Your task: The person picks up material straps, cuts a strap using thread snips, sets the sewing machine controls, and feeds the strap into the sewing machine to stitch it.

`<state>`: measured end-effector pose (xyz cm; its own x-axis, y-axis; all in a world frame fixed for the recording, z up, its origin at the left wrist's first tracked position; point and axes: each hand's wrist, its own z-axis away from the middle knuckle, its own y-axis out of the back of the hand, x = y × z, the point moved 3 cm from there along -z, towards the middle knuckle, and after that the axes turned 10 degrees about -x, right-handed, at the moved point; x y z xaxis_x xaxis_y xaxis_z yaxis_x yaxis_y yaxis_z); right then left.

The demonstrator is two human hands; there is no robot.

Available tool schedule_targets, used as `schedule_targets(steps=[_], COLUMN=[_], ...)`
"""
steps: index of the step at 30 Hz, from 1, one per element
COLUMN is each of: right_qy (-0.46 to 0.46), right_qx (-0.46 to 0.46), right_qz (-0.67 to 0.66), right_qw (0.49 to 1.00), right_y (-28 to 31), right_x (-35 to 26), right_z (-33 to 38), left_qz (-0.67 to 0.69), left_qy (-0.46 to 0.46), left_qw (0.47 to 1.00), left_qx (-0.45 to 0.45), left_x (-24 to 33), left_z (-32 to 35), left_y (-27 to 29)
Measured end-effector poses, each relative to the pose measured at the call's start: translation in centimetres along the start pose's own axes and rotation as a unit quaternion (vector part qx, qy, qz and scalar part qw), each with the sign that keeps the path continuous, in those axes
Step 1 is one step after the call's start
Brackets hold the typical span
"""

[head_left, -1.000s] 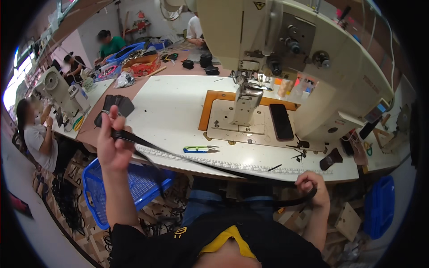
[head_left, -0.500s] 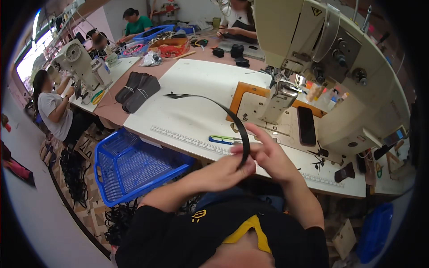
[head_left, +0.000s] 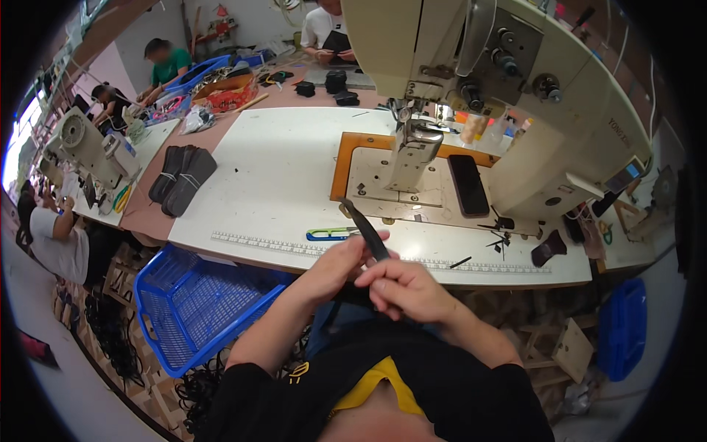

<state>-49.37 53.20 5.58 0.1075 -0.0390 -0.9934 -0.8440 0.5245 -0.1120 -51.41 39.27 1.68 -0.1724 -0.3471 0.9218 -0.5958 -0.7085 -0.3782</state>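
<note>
Both my hands meet just in front of the white sewing table [head_left: 280, 184]. My left hand [head_left: 340, 263] and my right hand [head_left: 409, 287] pinch a narrow black strap [head_left: 366, 229] between them. The strap's free end sticks up toward the cream sewing machine [head_left: 471, 66] and its needle post [head_left: 407, 151]. The rest of the strap is hidden under my hands.
A black phone [head_left: 468, 184] lies on the machine bed. Green-handled snips [head_left: 329, 234] rest by the table's ruler strip. A stack of black pieces [head_left: 181, 177] sits at the table's left. A blue basket [head_left: 195, 306] stands below left. Other people work at benches behind.
A second ago my arms were spread wide with the strap stretched between them. The hands have come together and the strap is now gathered short, its end pointing up.
</note>
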Motion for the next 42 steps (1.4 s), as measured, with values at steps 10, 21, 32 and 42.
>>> schedule_targets(steps=[10, 21, 32, 42], right_qy=[0.038, 0.082, -0.049, -0.082], right_qx=[-0.016, 0.227, 0.087, 0.204], right_qz=[-0.005, -0.078, 0.514, 0.494], right_qw=[0.999, 0.967, 0.852, 0.841], right_y=[3.3, 8.1, 4.6, 9.2], right_x=[2.3, 3.5, 5.5, 6.5], right_z=[4.5, 1.0, -13.5, -5.6], left_qz=[0.069, 0.014, 0.033, 0.097], left_qy=[-0.114, -0.058, -0.203, -0.081], left_qw=[0.988, 0.986, 0.921, 0.931], left_qx=[0.082, 0.155, 0.331, 0.343], left_x=[2.8, -0.2, 3.8, -0.9], left_z=[-8.3, -8.3, 2.2, 1.6], left_y=[-0.8, -0.6, 3.3, 6.5])
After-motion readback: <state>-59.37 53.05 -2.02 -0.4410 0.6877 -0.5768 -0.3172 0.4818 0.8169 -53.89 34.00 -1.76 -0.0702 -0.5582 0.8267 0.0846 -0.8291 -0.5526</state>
